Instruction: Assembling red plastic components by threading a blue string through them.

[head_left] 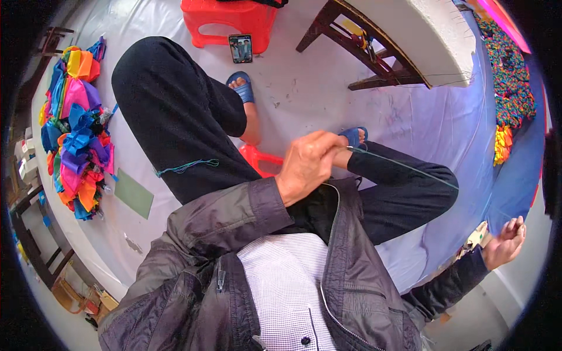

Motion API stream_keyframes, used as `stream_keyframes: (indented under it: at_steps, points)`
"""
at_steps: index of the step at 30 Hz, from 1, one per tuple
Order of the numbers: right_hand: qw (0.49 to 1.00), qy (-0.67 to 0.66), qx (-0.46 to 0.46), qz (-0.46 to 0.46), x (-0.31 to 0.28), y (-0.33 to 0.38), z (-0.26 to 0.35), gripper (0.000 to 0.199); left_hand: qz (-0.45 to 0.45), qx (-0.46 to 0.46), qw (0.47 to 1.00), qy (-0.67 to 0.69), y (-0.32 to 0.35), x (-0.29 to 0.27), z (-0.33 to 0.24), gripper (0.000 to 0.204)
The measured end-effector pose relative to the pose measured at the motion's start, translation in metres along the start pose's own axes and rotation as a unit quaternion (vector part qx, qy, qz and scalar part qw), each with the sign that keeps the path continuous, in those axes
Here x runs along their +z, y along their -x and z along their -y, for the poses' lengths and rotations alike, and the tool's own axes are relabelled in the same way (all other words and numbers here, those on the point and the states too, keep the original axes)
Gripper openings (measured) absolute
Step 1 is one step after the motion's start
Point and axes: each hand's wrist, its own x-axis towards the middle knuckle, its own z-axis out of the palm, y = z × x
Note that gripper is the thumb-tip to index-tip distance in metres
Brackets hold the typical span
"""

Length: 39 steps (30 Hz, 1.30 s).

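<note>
In front of my lap, my left hand [307,167] is closed, its fingers pinched around a thin blue-green thread [404,167]. From there the thread runs taut to the right, over my right knee. My right hand [506,243] is stretched far out to the right side, fingers curled together, in line with the thread; its far end is too fine to follow clearly there. A small bundle of blue-green threads [187,168] lies across my left thigh. Whatever else sits inside the left fist is hidden by the fingers.
Colourful folded fabric pieces [79,134] are heaped at the left, beside a grey-green card [134,193]. Ahead stand a red plastic stool [231,14], a phone [240,48] leaning against it, and a dark wooden frame [374,50]. Multicoloured knotted material [509,76] lies far right.
</note>
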Motion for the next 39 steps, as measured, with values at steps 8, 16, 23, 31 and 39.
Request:
stream_keyframes:
  at_steps: [8, 16, 23, 31, 39]
  points:
    - [0.984, -0.149, 0.052, 0.080, -0.051, -0.080, -0.004, 0.014, -0.040, -0.023, 0.997, -0.054, -0.002, 0.002, 0.023, 0.012]
    - [0.974, -0.210, 0.058, 0.058, -0.047, -0.104, 0.009, 0.012, -0.035, -0.027, 0.992, -0.115, -0.003, 0.003, 0.029, 0.005]
    - [0.981, -0.184, 0.063, 0.025, -0.053, -0.122, 0.004, 0.013, -0.005, -0.057, 0.984, -0.171, 0.005, 0.004, 0.039, 0.003]
    - [0.970, -0.228, 0.072, 0.036, -0.075, -0.152, -0.004, 0.011, 0.020, -0.062, 0.982, -0.180, 0.002, 0.004, 0.042, 0.004]
    - [0.964, -0.245, 0.075, 0.065, -0.083, -0.164, -0.003, 0.011, 0.044, -0.053, 0.974, -0.216, 0.003, 0.004, 0.048, 0.008]
